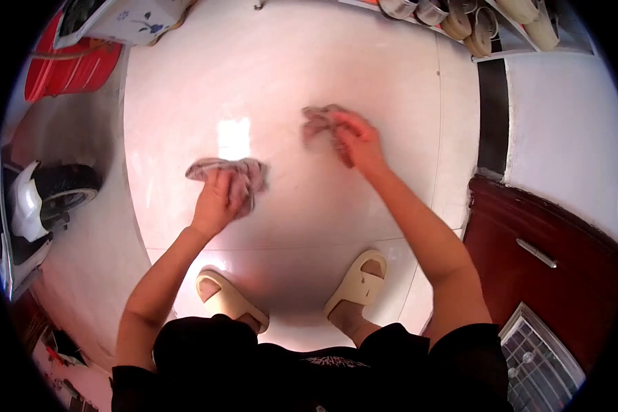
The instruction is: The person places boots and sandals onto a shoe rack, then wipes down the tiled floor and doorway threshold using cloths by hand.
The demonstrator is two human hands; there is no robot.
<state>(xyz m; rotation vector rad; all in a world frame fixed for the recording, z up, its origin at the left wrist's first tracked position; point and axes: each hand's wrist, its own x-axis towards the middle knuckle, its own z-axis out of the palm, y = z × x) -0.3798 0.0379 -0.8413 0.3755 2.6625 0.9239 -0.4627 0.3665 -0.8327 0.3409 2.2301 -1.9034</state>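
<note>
My left hand [218, 199] is closed on a crumpled, patterned cloth [250, 175] in greyish brown, held over the pale floor left of centre. Farther forward and to the right, my right hand [357, 141] grips a second cloth [317, 122] of similar colour, blurred by motion. The two cloths are apart from each other. Whether either one touches the floor I cannot tell. Below them are my feet in cream slippers, the left slipper [230, 299] and the right slipper [361, 280].
Shoes [484, 31] fill a rack at the top right. A dark red cabinet [542, 254] stands at the right. At the left are a red basket [79, 72] and a vehicle's wheel [65, 191]. Glossy floor tiles [275, 62] lie between.
</note>
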